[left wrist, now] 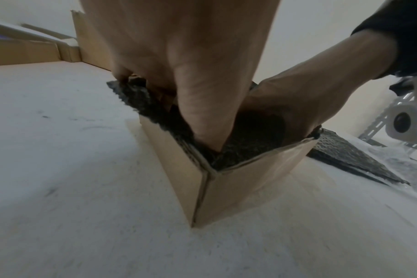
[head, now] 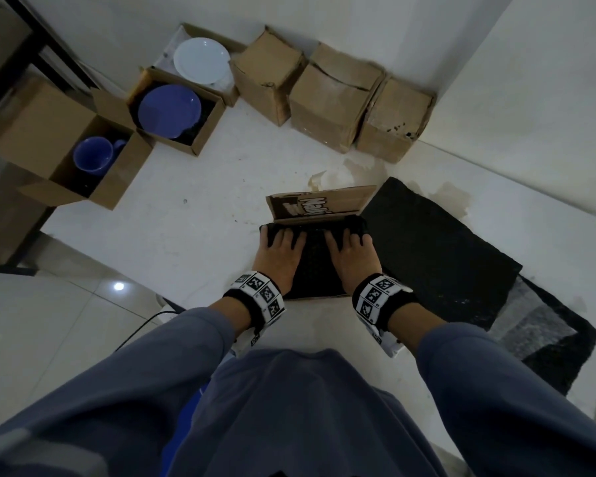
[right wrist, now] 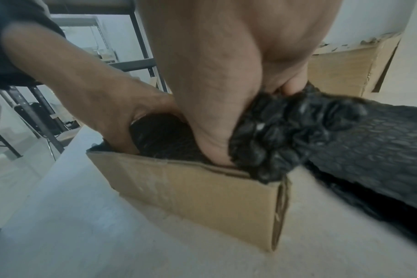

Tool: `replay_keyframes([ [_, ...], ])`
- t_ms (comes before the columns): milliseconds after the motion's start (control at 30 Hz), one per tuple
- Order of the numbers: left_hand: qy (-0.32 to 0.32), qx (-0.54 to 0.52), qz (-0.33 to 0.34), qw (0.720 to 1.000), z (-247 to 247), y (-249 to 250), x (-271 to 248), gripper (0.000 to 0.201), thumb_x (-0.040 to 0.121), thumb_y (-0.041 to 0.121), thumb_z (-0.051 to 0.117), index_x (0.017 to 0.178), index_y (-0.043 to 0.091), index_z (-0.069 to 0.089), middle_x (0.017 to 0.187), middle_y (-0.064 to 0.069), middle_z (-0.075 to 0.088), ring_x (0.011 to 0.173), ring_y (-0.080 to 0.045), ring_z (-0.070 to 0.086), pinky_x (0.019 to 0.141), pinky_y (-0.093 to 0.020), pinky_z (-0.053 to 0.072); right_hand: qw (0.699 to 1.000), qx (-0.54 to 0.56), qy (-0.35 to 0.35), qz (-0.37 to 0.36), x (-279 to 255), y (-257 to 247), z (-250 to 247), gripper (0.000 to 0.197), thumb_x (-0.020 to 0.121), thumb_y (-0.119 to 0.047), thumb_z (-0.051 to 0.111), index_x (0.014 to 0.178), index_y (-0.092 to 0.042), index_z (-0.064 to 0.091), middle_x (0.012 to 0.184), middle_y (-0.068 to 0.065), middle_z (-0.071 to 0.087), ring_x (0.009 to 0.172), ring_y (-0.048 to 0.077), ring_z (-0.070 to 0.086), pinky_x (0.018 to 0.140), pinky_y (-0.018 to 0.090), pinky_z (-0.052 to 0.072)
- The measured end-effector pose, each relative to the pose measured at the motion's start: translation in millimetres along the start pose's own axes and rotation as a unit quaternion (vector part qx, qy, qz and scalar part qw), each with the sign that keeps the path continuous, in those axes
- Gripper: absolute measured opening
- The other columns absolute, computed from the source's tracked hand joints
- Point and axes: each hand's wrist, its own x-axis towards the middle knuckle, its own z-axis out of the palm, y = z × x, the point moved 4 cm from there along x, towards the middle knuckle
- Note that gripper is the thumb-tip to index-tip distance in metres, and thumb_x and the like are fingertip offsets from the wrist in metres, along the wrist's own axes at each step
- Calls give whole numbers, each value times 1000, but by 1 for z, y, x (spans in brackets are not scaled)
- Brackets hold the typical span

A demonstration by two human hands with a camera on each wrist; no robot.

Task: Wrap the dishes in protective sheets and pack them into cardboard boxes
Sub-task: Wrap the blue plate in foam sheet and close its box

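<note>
A small cardboard box (head: 320, 205) with a printed flap stands at the table's middle, and a bundle in black bubble wrap (head: 315, 266) fills it. My left hand (head: 283, 237) and right hand (head: 346, 238) lie side by side on the bundle, fingers spread and fairly straight, pressing it down. In the left wrist view my left thumb (left wrist: 207, 129) reaches down inside the box wall (left wrist: 250, 180). Beside my right hand (right wrist: 226, 94), the wrap (right wrist: 281, 135) bunches over the box corner (right wrist: 277, 216). What is inside the wrap is hidden.
A stack of black bubble-wrap sheets (head: 437, 249) lies right of the box. At the back left, open boxes hold a blue mug (head: 93, 156), a blue plate (head: 169, 110) and a white plate (head: 202, 60). Three closed boxes (head: 334, 94) line the back wall.
</note>
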Motion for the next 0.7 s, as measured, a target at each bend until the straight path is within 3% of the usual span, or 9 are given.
replay_keyframes([
  [100, -10, -14, 2, 1000, 2, -1, 0, 108, 77, 37, 73, 157, 14, 3, 157, -16, 20, 147, -29, 19, 119, -62, 1, 1000, 4, -3, 5, 1, -2, 2, 90, 94, -32, 54, 157, -13, -7, 150, 23, 33, 129, 33, 40, 107, 43, 31],
  [200, -22, -22, -16, 999, 5, 0, 1, 117, 72, 40, 75, 157, 15, -1, 157, -13, 16, 145, -29, 20, 114, -70, 11, 1000, 20, -11, 14, 2, -1, 1, 92, 93, -33, 55, 157, -13, -8, 155, 24, 25, 133, 34, 37, 109, 44, 29],
  [333, -25, -38, -29, 999, 9, 4, 3, 124, 66, 38, 78, 156, 14, -4, 151, -13, 18, 139, -30, 24, 110, -68, 22, 998, 50, -10, 27, -1, 1, 0, 95, 92, -31, 58, 156, -12, -9, 157, 23, 21, 136, 33, 35, 110, 45, 28],
  [700, -13, -50, -50, 997, 3, 3, 3, 108, 73, 31, 71, 155, 8, 5, 151, -9, 25, 135, -26, 31, 111, -73, 13, 997, 53, -36, 44, 7, 0, -5, 105, 84, -34, 67, 156, -6, -5, 153, 15, 30, 129, 28, 44, 109, 47, 29],
])
